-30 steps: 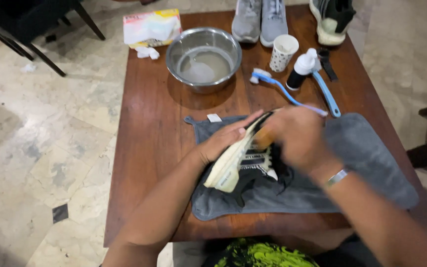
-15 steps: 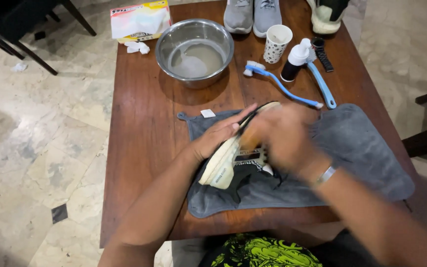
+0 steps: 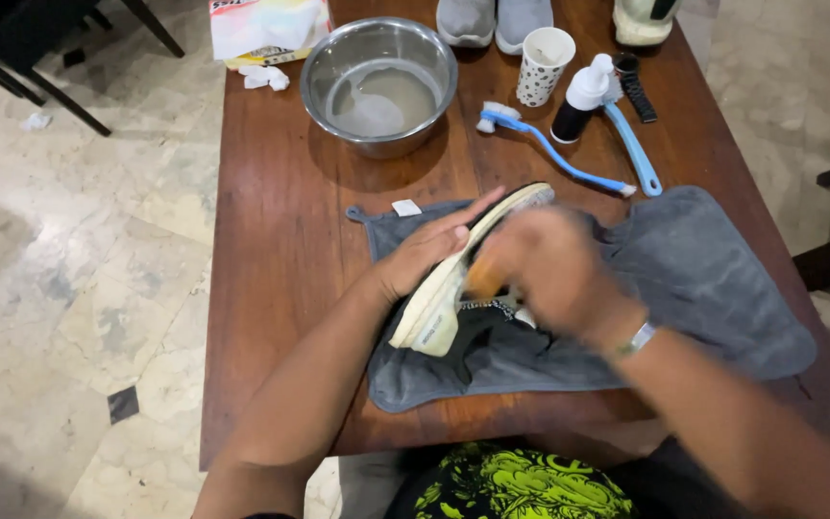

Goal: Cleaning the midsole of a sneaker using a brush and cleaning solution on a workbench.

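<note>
Shoe (image 3: 444, 293) lies on its side on the grey towel (image 3: 703, 279), pale sole turned toward the left hand. Long axis runs diagonally — one end low and near the person, the other end up and to the right, toward the blue brushes; which end is the toe I cannot tell.

Left hand (image 3: 425, 255) lies flat along the sole, fingers straight and pressed together, holding the shoe steady.

Right hand (image 3: 554, 274) sits over the shoe's upper side, blurred; fingers look curled around something orange-brown, but exact grip cannot be told. Bracelet (image 3: 638, 338) on that wrist.

Towel is spread on a brown wooden table (image 3: 280, 240). Beyond it — two blue long-handled brushes (image 3: 569, 163), a dark pump bottle (image 3: 583, 96), a dotted paper cup (image 3: 542, 65), a steel bowl (image 3: 378, 82) of cloudy water.
</note>
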